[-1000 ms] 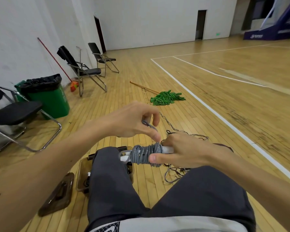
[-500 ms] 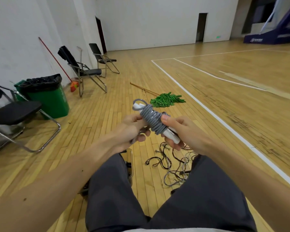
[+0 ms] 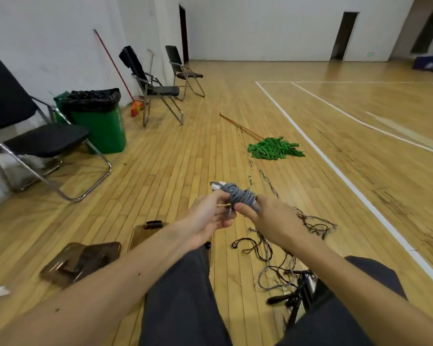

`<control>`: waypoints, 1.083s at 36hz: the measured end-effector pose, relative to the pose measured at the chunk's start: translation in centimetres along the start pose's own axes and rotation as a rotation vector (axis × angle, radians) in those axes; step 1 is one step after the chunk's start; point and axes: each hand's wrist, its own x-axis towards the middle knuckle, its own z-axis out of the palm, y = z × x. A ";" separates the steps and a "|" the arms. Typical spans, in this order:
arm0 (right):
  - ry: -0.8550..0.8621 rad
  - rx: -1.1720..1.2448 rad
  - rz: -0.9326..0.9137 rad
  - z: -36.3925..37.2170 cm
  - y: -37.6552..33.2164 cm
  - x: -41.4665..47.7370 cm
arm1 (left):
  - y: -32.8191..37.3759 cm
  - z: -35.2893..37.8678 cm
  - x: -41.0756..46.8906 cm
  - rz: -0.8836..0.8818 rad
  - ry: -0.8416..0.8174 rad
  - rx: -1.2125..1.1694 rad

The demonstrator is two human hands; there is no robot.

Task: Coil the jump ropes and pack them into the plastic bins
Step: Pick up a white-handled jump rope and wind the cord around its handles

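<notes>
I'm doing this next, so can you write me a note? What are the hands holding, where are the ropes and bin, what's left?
Left hand pinches the grey rope bundle.
Right hand grips it too.
Loose ropes lie tangled on the floor.
Bin sits open on the floor under the left arm, lid beside it.
Done: one rope coiled.
Left: pack it, then coil and pack the rest.

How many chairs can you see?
3: near chair at left, middle chair past the green bin, far chair just behind it. None looks hidden.
</notes>
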 end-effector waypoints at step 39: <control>-1.040 0.024 -0.150 49.7 -5.3 28.9 | -27.6 -38.6 33.1 -0.454 0.655 0.157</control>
